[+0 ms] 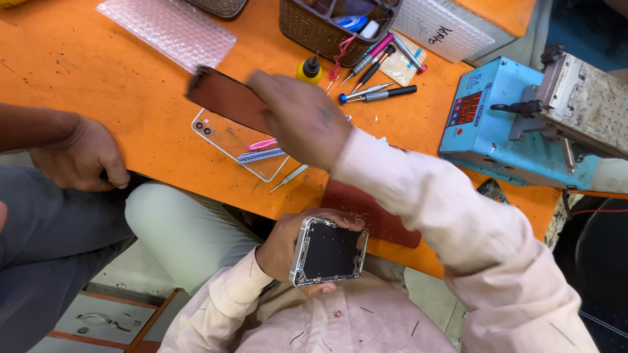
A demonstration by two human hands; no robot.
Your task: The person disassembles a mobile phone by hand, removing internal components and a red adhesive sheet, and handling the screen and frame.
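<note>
At the far left I saw another person's hand [82, 160] resting on the edge of the orange workbench [78, 65], its arm cut off by the frame. Next, my left hand [288, 245] gripped a silver-framed phone chassis with a dark inner plate [329, 252] close to my chest; the fingers behind it were hidden. Above, my right hand [304, 117] was closed on a thin reddish-brown rectangular panel [226, 98], blurred, so I couldn't make out its surface. Beneath it lay a clear phone back cover [239, 144], partly hidden. Further right stood a blue heating machine with a red display [497, 124], cut off at the edge.
</note>
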